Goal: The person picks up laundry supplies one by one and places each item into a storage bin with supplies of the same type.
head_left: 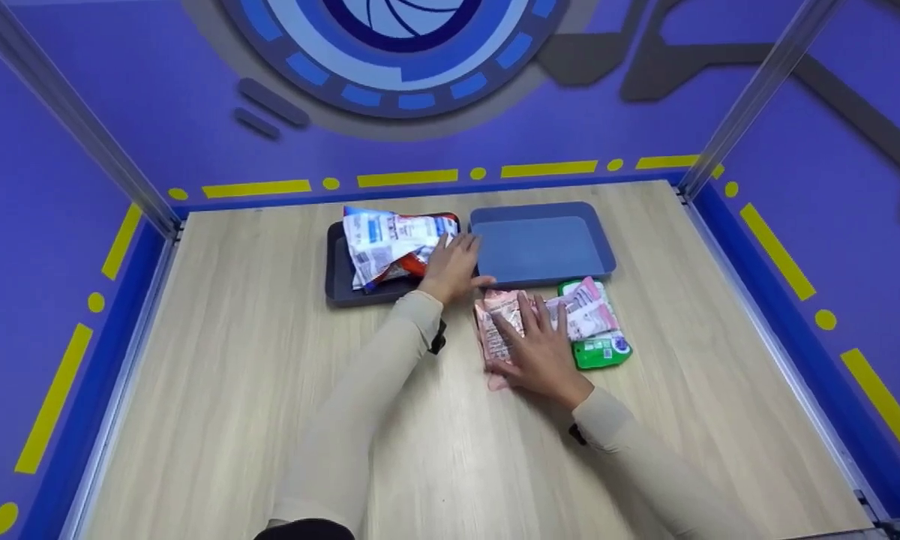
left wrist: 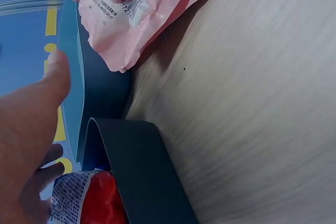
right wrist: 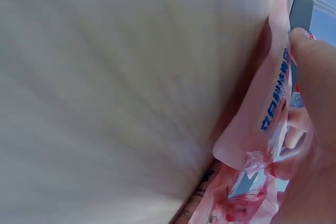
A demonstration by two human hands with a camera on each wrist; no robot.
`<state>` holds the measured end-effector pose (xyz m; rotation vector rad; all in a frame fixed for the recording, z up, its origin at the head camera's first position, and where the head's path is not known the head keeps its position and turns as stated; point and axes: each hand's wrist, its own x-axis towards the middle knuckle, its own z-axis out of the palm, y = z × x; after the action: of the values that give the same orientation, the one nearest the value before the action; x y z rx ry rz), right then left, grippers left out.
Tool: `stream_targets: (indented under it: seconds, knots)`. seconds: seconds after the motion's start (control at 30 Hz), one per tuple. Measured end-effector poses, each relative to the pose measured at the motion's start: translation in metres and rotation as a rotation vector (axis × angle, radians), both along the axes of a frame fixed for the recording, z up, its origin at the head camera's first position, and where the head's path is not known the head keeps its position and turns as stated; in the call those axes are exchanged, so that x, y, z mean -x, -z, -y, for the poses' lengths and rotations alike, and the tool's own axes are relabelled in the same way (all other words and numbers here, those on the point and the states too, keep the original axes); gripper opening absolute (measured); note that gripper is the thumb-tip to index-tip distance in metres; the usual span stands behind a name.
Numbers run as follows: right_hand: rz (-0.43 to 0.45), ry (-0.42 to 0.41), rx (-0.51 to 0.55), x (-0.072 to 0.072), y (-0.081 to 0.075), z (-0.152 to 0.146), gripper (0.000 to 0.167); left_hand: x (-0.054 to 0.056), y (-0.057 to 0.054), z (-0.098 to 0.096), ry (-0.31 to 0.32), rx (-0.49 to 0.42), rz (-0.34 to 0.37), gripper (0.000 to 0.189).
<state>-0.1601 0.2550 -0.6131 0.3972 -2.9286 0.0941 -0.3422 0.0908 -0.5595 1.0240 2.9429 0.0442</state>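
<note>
pink packet [head_left: 494,343] lies on the wooden table [head_left: 217,337] before the blue-grey tray [head_left: 540,247], touched by the right hand [head_left: 544,360] with straight, spread fingers. the left hand [head_left: 452,268], fingers loosely extended, is over the dark tray [head_left: 338,274].

Near the tabletop's [head_left: 232,375] far edge, left tray [head_left: 367,298] with bags [head_left: 390,236] inside, right tray [head_left: 540,244] just beside; before the right tray's near left corner, left packet [head_left: 496,337] under right hand [head_left: 544,356]; before its near right corner, right packet [head_left: 592,315] atop a pack [head_left: 601,354]; over the left tray's right edge, left hand [head_left: 451,268]
</note>
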Motion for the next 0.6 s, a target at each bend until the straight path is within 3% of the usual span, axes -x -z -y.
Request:
stream_targets:
  seconds: [0.37, 0.6]
  knots:
    - [0.041, -0.009, 0.024, -0.0024, -0.0037, -0.0012, 0.093, -0.0015, -0.0015, -0.0036, -0.023, 0.061, 0.065, 0.097]
    - [0.065, -0.012, 0.009, -0.0035, -0.0057, -0.0020, 0.098, 0.0017, 0.0033, -0.0075, -0.041, 0.098, 0.067, 0.101]
